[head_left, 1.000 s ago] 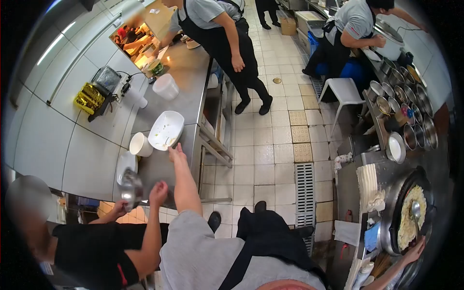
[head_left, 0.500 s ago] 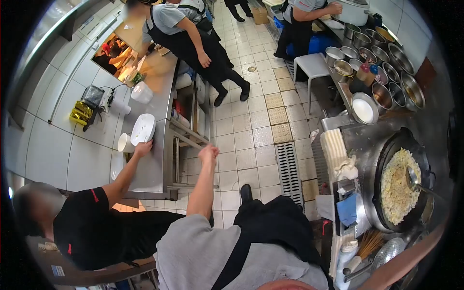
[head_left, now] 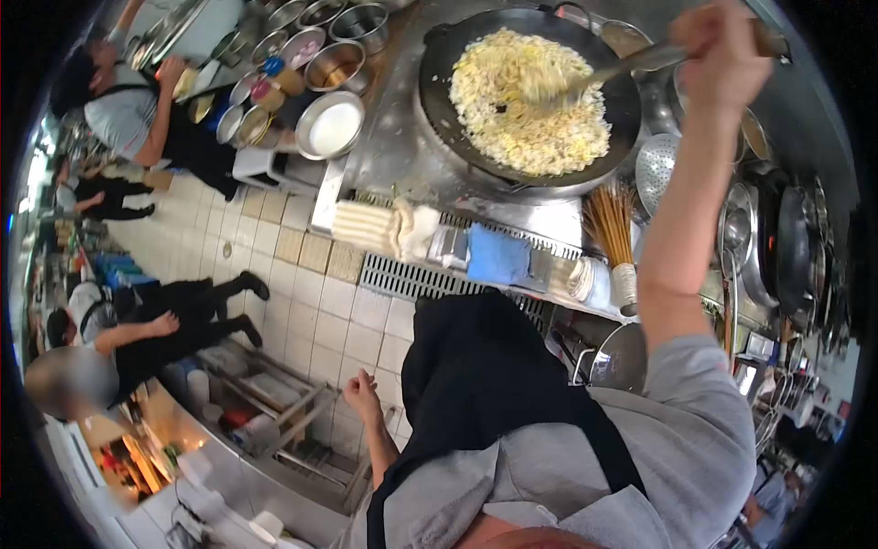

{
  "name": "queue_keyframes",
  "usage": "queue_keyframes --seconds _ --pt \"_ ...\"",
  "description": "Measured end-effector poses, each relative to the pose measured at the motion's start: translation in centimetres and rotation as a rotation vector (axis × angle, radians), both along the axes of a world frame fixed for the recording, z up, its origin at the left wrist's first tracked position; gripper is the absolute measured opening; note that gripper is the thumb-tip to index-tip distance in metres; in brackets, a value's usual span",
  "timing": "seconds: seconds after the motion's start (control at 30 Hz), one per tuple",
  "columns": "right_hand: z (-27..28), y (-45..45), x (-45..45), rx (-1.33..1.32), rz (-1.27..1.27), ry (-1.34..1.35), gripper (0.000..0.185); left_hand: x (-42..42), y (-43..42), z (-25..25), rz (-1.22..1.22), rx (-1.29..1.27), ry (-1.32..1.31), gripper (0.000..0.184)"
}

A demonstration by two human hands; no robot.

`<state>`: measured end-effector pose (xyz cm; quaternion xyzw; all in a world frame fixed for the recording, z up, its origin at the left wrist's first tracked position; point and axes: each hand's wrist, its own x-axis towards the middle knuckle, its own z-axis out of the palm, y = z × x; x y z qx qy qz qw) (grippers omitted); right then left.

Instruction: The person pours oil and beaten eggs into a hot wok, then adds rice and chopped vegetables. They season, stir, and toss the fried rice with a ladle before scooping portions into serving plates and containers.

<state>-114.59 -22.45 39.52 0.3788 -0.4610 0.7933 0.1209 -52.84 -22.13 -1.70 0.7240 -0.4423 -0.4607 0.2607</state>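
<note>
Steel stovetop (head_left: 389,137): one round black wok (head_left: 437,102) of yellow-white rice (head_left: 494,133).
Right hand (head_left: 727,59) closed round one metal ladle (head_left: 640,62); left hand (head_left: 362,393) half-open, empty.

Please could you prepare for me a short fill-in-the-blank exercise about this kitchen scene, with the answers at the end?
1. The long-handled utensil over the wok is held by the person's ____ hand.
2. The cloth between the striped towel and the bamboo brush is ____ in colour.
3. The metal bowl nearest the wok's left side holds something ____ in colour.
4. The round skimmer beside the wok is pierced with many small ____.

Missing words: right; blue; white; holes.
</note>
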Motion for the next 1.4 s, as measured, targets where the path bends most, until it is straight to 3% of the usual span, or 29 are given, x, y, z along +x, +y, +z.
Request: queue_keyframes --seconds 0.03,0.1,0.13,0.17,0.23,0.27,0.3,0.37,0.43,0.47,0.5,0.6,0.63,0.67,0.7,0.73,0.83,0.87,1.0,1.03,1.07,1.13,1.23,1.27,1.3,1.4 --pt "-5.3 -2.5 -5.5 -0.168 -0.242 0.092 0.027 -1.3 -0.4 0.0 -0.046 -0.036 -0.015 0.032" --pt "-8.0 -4.5 -5.4 -0.178 -0.155 -0.162 0.025 -3.6 -1.3 0.5 -0.196 -0.104 -0.01 0.043" --pt "-7.6 -4.7 -5.5 -0.149 0.082 -0.221 0.025 -5.8 -3.0 1.1 -0.305 -0.14 0.012 0.048" --pt "-6.7 -3.5 -5.3 -0.091 0.073 -0.236 0.025 -7.9 -4.7 2.1 -0.419 -0.177 0.033 0.054" --pt "-2.4 -2.1 -5.1 0.011 0.074 -0.236 0.025 -13.3 -7.2 7.2 -0.585 -0.217 0.059 0.051" --pt "-0.3 -0.5 -3.0 0.045 -0.075 -0.167 0.027 -15.9 -8.4 8.8 -0.606 -0.23 0.12 0.051" --pt "0.5 1.7 -1.9 0.005 0.032 -0.267 0.028 -18.0 -9.3 10.0 -0.629 -0.236 0.17 0.05" --pt "-1.3 2.6 0.7 0.045 -0.086 -0.15 0.027 -23.2 -10.5 11.3 -0.74 -0.317 0.281 0.046" --pt "-6.6 0.0 -0.8 -0.106 -0.194 -0.323 0.026 -29.5 -10.7 14.7 -1.04 -0.565 0.228 0.042" --pt "-8.2 -2.1 -0.9 -0.242 -0.103 -0.419 0.025 -32.6 -10.8 16.3 -1.158 -0.723 0.181 0.041" --pt "-9.2 -1.9 -3.1 -0.085 0.079 -0.293 0.026 -35.0 -10.8 17.0 -1.271 -0.882 0.131 0.04" --pt "-3.2 -0.5 -3.6 -0.007 -0.054 -0.324 0.034 -40.0 -11.6 15.4 -1.4 -1.019 0.103 0.033" --pt "-1.4 1.7 -3.6 0.003 -0.073 -0.373 0.036 -41.0 -12.3 15.5 -1.44 -0.961 0.111 0.029" --pt "-3.0 6.9 -8.5 -0.09 0.291 -0.435 0.036 -41.4 -12.8 15.6 -1.485 -0.894 0.116 0.025" --pt "-3.8 7.6 -7.4 -0.011 0.194 -0.331 0.036 -41.9 -13.2 15.6 -1.532 -0.827 0.126 0.023" --pt "-4.6 8.2 -6.3 0.06 0.089 -0.23 0.039 -43.1 -13.8 14.9 -1.544 -0.81 0.142 0.023" --pt "-8.2 4.7 -4.6 -0.123 -0.06 -0.485 0.034 -42.7 -12.8 13.1 -1.557 -0.803 0.159 0.026" --pt "-8.0 5.2 -5.9 -0.123 -0.163 -0.591 0.031 -41.5 -11.6 14.7 -1.526 -0.86 0.146 0.027" --pt "-2.8 9.3 -9.0 -0.049 -0.148 -0.728 0.026 -34.7 -8.2 22.5 -1.432 -1.183 0.178 0.033" --pt "-3.8 10.7 -13.5 -0.016 0.015 -0.664 0.026 -34.0 -7.6 23.6 -1.405 -1.196 0.235 0.032" --pt "-5.9 12.0 -19.4 0.022 0.175 -0.605 0.026 -34.7 -7.8 23.2 -1.406 -1.213 0.198 0.032" --pt "-1.8 4.4 -7.6 0.04 -0.468 -0.561 0.025 -37.2 -8.8 21.4 -1.391 -1.179 0.171 0.03" --pt "-3.2 0.4 -8.4 -0.118 -0.412 -0.48 0.03 -39.5 -9.6 15.8 -1.355 -1.229 0.163 0.032" --pt "-2.0 0.1 -7.6 -0.14 -0.438 -0.454 0.031 -37.9 -8.6 14.6 -1.437 -1.097 0.089 0.03" --pt "-0.1 0.7 -8.4 -0.161 -0.385 -0.436 0.031 -35.2 -7.3 15.4 -1.48 -1.112 -0.006 0.029" --pt "3.4 4.3 -10.0 -0.184 -0.294 -0.424 0.029 -30.3 -5.0 16.8 -1.401 -1.153 0.154 0.026"
